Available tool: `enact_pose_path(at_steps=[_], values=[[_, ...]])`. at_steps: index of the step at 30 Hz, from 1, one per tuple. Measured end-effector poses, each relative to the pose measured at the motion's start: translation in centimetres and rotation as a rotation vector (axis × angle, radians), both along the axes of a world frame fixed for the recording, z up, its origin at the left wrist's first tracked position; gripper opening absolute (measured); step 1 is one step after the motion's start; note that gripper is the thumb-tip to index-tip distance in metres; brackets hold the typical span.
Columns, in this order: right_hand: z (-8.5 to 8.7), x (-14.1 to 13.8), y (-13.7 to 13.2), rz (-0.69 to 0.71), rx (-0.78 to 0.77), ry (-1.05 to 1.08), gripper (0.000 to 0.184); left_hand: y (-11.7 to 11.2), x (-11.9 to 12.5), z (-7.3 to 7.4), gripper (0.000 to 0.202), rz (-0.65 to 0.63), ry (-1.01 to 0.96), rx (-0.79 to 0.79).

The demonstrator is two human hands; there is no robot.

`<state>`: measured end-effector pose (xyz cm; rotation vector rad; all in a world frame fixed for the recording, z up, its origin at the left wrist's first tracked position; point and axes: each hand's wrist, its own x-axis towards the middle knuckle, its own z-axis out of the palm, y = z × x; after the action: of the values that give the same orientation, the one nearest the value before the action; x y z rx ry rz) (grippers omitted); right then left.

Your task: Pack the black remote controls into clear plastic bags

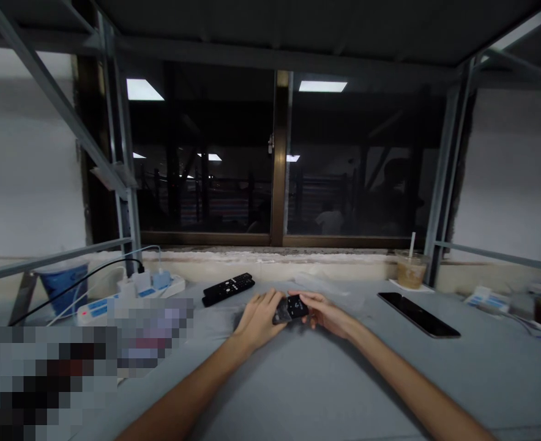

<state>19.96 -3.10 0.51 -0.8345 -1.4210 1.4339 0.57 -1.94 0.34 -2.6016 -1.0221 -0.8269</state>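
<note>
Both my hands meet over the middle of a grey table (325, 380), holding a small dark remote control (291, 307) between them. My left hand (260, 318) grips its left end with curled fingers. My right hand (322, 311) holds the right end, thumb on top. Two more black remotes (228, 288) lie side by side just beyond my left hand.
A white power strip (128, 295) with plugged chargers and a black cable lies at the left. A black phone (418, 313) lies at the right, with an iced drink cup (410, 268) behind it. A dark window runs along the back. Metal frame posts stand at both sides.
</note>
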Motion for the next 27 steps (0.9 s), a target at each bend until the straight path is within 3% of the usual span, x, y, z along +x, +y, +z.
enact_pose_path(at_steps=[5, 10, 13, 21, 23, 27], values=[[-0.3, -0.2, -0.1, 0.106, -0.001, -0.045, 0.043, -0.4, 0.6, -0.2, 0.030, -0.022, 0.012, -0.040], [-0.4, -0.8, 0.2, 0.038, 0.017, -0.050, 0.042, -0.4, 0.8, -0.2, 0.039, -0.037, -0.042, -0.042], [-0.2, -0.9, 0.5, -0.063, 0.051, 0.014, 0.036, -0.2, 0.7, -0.2, 0.046, -0.077, -0.083, -0.038], [-0.2, 1.6, 2.5, -0.531, 0.020, 0.287, 0.017, 0.8, -0.3, -0.5, 0.056, -0.013, -0.046, -0.159], [-0.1, 2.1, 2.7, -0.535, -0.038, 0.348, 0.016, 1.0, -0.5, -0.5, 0.051, -0.004, -0.042, -0.152], [0.0, 2.5, 2.5, -0.366, -0.130, 0.453, 0.019, 1.3, -0.8, -0.5, 0.035, 0.017, -0.053, -0.038]])
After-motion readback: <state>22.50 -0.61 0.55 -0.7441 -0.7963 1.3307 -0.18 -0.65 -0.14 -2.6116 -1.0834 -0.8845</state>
